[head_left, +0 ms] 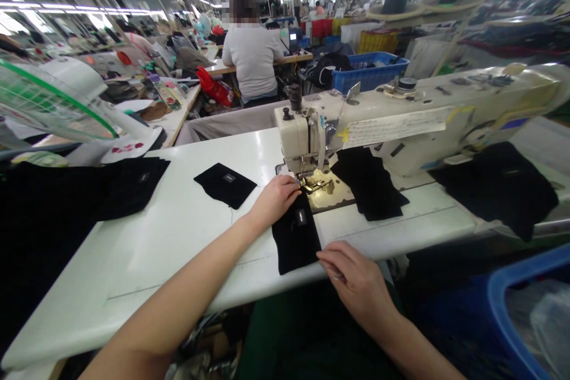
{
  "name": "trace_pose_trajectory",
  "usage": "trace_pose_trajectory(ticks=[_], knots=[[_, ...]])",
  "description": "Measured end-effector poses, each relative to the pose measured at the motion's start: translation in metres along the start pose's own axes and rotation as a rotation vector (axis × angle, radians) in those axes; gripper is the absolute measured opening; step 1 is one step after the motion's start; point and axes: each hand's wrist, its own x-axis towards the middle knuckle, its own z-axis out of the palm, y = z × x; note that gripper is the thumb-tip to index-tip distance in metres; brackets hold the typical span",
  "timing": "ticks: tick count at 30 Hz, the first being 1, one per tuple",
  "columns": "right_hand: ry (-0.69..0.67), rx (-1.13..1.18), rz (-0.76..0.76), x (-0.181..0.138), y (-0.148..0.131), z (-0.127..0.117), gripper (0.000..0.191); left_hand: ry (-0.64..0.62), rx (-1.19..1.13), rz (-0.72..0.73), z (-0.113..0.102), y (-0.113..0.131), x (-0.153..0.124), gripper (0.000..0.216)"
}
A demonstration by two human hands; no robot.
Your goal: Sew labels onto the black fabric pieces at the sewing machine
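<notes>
A black fabric piece (pixel 297 243) with a small label lies under the front of the sewing machine (pixel 296 136) and reaches to the table's front edge. My left hand (pixel 278 193) is closed on its far end, right beside the presser foot (pixel 314 184). At the near right corner, my right hand (pixel 351 270) pinches the fabric's edge between thumb and fingers. Another labelled black piece (pixel 226 184) lies flat to the left of my left hand. To the right of the needle area rests a stack of black pieces (pixel 371 184).
More black fabric (pixel 120 187) covers the table's left end, near a green-rimmed fan (pixel 57 95). Further black pieces (pixel 499 187) lie at the far right. A blue bin (pixel 496 291) stands at the lower right. Ahead, a person in a light shirt (pixel 253 59) sits at another table.
</notes>
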Motion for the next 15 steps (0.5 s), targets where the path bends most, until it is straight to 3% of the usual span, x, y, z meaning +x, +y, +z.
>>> trace_pose_trajectory(ticks=[15], knots=[[-0.027, -0.046, 0.020, 0.0026, -0.0028, -0.0008, 0.023, -0.088, 0.167, 0.089, -0.0091, 0.0057, 0.0012, 0.027]])
